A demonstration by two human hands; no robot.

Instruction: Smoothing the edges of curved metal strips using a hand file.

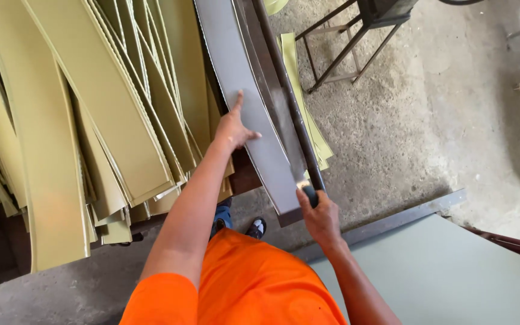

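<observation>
- Head view: a long grey sheet-metal strip (245, 102) is seen lying on the bed of a dark steel lever shear (272, 90), running from the top of the frame down to the near end of the machine.
- The left hand (234, 128) is laid flat on the strip, fingers spread, index finger pointing along it.
- The right hand (320, 213) is closed around the dark rounded handle (310, 194) at the end of the shear's long lever arm (287, 96).
- 1 heap of olive-green cut strips (91, 108) is stacked just beside the shear on the left; a few more green strips (308, 120) lie on the concrete floor (404, 132) on the far side.
- A pale green flat sheet (452, 271) is seen at lower right.
- Judged risk: the left fingers rest near the blade line, so a slip of the strip could draw them under; a crooked cut could follow if the strip is not held square.
</observation>
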